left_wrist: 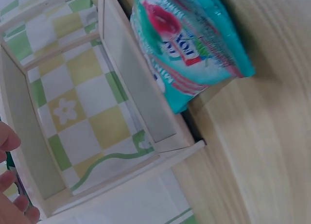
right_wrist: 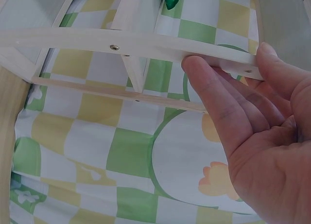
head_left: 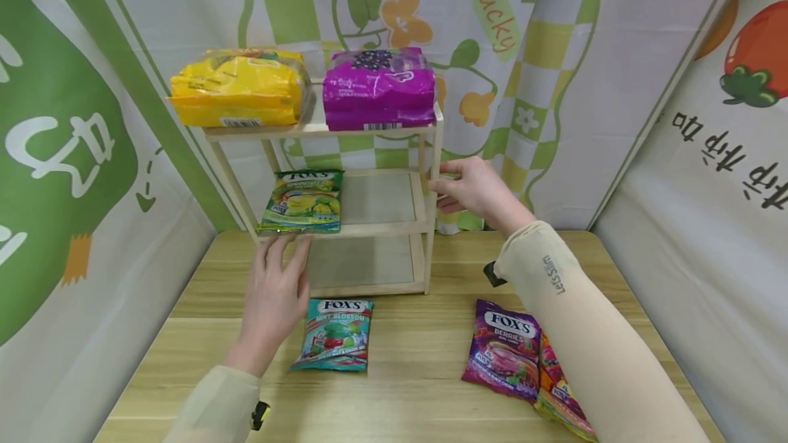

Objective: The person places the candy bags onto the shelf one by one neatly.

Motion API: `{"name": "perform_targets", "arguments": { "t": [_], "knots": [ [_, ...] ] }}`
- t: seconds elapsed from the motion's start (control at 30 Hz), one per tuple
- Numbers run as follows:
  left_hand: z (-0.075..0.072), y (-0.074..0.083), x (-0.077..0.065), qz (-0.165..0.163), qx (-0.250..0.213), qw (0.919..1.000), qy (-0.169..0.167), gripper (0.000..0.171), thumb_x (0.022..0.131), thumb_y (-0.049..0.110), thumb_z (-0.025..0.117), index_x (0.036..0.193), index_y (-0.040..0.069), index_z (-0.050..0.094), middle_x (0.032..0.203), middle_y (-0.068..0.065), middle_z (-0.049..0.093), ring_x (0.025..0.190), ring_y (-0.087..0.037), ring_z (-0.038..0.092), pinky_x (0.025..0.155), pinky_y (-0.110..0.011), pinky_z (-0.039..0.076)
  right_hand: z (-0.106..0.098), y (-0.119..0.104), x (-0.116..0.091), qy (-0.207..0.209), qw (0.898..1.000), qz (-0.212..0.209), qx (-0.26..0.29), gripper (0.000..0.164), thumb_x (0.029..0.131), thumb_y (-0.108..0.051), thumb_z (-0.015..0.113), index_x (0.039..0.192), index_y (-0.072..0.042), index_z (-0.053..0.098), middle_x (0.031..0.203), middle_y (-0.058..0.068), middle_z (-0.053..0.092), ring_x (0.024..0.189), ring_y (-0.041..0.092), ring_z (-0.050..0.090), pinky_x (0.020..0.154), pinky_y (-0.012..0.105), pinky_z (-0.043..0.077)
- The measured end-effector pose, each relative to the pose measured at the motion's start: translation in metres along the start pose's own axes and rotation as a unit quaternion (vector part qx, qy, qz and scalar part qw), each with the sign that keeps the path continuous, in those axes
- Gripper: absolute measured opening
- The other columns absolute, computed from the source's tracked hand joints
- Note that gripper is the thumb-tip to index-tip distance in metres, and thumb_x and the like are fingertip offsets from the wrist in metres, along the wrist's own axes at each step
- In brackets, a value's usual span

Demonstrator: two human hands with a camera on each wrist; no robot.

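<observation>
A light wooden rack (head_left: pixel 431 258) stands on the table. My right hand (head_left: pixel 470 190) holds its right front post, thumb on one side and fingers (right_wrist: pixel 209 83) on the other. A green candy bag (head_left: pixel 304 200) lies on the middle shelf at the left. My left hand (head_left: pixel 277 296) is at that shelf's front edge, fingertips close to the bag's lower end; whether they touch the bag or the board is hard to tell. A teal mint candy bag (head_left: pixel 337 335) lies on the table before the rack, beside the left hand, and looms large in the left wrist view.
A yellow bag (head_left: pixel 240 91) and a purple bag (head_left: pixel 378 91) sit on the top shelf. On the table at right lie a purple berries bag (head_left: pixel 503 351) and a multicoloured bag (head_left: pixel 560 388), partly behind the right forearm. Printed curtains (head_left: pixel 295 12) surround the table.
</observation>
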State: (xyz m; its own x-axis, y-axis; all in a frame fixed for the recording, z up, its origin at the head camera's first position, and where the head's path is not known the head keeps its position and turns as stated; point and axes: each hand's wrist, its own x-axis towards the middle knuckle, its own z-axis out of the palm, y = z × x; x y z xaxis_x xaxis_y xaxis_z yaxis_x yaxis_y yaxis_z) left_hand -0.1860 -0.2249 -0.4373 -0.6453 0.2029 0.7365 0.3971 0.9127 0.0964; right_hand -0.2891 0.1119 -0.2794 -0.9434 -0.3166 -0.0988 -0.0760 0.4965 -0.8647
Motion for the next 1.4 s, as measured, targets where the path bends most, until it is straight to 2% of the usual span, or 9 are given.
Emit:
{"name": "perform_targets", "arguments": {
  "t": [0.2, 0.3, 0.53, 0.6, 0.77, 0.87, 1.07, 1.23, 1.4],
  "knots": [
    [0.001, 0.002, -0.015, -0.047, -0.005, 0.9979, -0.044, 0.063, 0.083, -0.001, 0.071, 0.144, 0.004, 0.055, 0.138, -0.026, 0.053, 0.122, -0.054, 0.048, 0.097, -0.065, 0.048, 0.0, -0.001, -0.001, 0.003, 1.0, 0.0, 0.0, 0.062, 0.103, -0.024, 0.064, 0.156, -0.003, 0.039, 0.14, 0.018, 0.062, 0.109, 0.034, 0.072, 0.082, 0.034, 0.062],
    [0.002, 0.003, -0.023, -0.076, -0.006, 0.9941, -0.077, 0.061, 0.086, 0.002, 0.071, 0.145, 0.004, 0.054, 0.139, -0.024, 0.052, 0.12, -0.052, 0.05, 0.093, -0.065, 0.05, 0.0, -0.001, -0.002, 0.004, 1.0, 0.0, -0.001, 0.062, 0.103, -0.024, 0.064, 0.156, -0.004, 0.039, 0.139, 0.018, 0.062, 0.106, 0.032, 0.073, 0.082, 0.034, 0.062],
    [0.009, 0.003, -0.039, -0.108, -0.018, 0.9875, -0.113, 0.056, 0.091, 0.008, 0.072, 0.143, 0.003, 0.054, 0.139, -0.024, 0.051, 0.117, -0.049, 0.054, 0.089, -0.062, 0.052, 0.0, -0.001, -0.002, 0.005, 1.0, -0.002, 0.002, 0.061, 0.103, -0.024, 0.064, 0.155, -0.003, 0.04, 0.139, 0.018, 0.062, 0.108, 0.033, 0.072, 0.081, 0.033, 0.062],
    [0.011, 0.003, -0.043, -0.124, -0.022, 0.983, -0.133, 0.057, 0.092, 0.011, 0.071, 0.145, 0.002, 0.052, 0.14, -0.024, 0.051, 0.119, -0.05, 0.053, 0.09, -0.063, 0.052, 0.0, -0.001, -0.002, 0.005, 1.0, -0.003, 0.003, 0.061, 0.103, -0.024, 0.064, 0.155, -0.003, 0.04, 0.14, 0.018, 0.062, 0.108, 0.034, 0.072, 0.081, 0.033, 0.062],
    [0.012, 0.003, -0.052, -0.184, -0.042, 0.9571, -0.22, 0.06, 0.099, 0.02, 0.065, 0.152, 0.0, 0.043, 0.146, -0.027, 0.046, 0.127, -0.052, 0.048, 0.1, -0.066, 0.046, 0.0, 0.0, -0.002, 0.006, 1.0, -0.002, 0.005, 0.061, 0.103, -0.023, 0.064, 0.155, -0.003, 0.04, 0.14, 0.019, 0.062, 0.107, 0.033, 0.072, 0.081, 0.033, 0.062],
    [0.013, 0.004, -0.056, -0.212, -0.045, 0.941, -0.26, 0.063, 0.101, 0.024, 0.062, 0.155, 0.002, 0.039, 0.149, -0.028, 0.042, 0.129, -0.053, 0.046, 0.099, -0.068, 0.046, 0.0, 0.0, -0.001, 0.004, 1.0, -0.003, 0.002, 0.061, 0.103, -0.024, 0.064, 0.155, -0.003, 0.04, 0.142, 0.018, 0.06, 0.107, 0.032, 0.073, 0.082, 0.033, 0.062],
    [0.018, 0.004, -0.064, -0.247, -0.049, 0.9228, -0.291, 0.065, 0.101, 0.029, 0.063, 0.155, 0.002, 0.038, 0.151, -0.03, 0.041, 0.131, -0.056, 0.044, 0.095, -0.069, 0.049, -0.001, 0.002, 0.0, 0.002, 1.0, -0.004, -0.003, 0.061, 0.103, -0.026, 0.064, 0.155, -0.004, 0.041, 0.143, 0.017, 0.06, 0.106, 0.031, 0.073, 0.083, 0.034, 0.062],
    [0.022, 0.005, -0.069, -0.278, -0.059, 0.9079, -0.308, 0.069, 0.1, 0.033, 0.064, 0.156, 0.003, 0.038, 0.148, -0.034, 0.042, 0.126, -0.057, 0.049, 0.086, -0.068, 0.054, -0.001, 0.002, 0.001, 0.002, 1.0, -0.003, -0.003, 0.061, 0.103, -0.026, 0.064, 0.155, -0.005, 0.041, 0.143, 0.017, 0.06, 0.106, 0.032, 0.073, 0.082, 0.034, 0.062],
    [0.026, 0.007, -0.072, -0.306, -0.067, 0.8879, -0.337, 0.075, 0.099, 0.037, 0.066, 0.156, -0.001, 0.034, 0.148, -0.04, 0.038, 0.124, -0.063, 0.048, 0.091, -0.071, 0.049, 0.0, 0.001, 0.0, 0.004, 1.0, -0.003, -0.008, 0.062, 0.103, -0.027, 0.064, 0.156, -0.005, 0.04, 0.144, 0.017, 0.059, 0.105, 0.029, 0.074, 0.083, 0.035, 0.062]
  ]
}}
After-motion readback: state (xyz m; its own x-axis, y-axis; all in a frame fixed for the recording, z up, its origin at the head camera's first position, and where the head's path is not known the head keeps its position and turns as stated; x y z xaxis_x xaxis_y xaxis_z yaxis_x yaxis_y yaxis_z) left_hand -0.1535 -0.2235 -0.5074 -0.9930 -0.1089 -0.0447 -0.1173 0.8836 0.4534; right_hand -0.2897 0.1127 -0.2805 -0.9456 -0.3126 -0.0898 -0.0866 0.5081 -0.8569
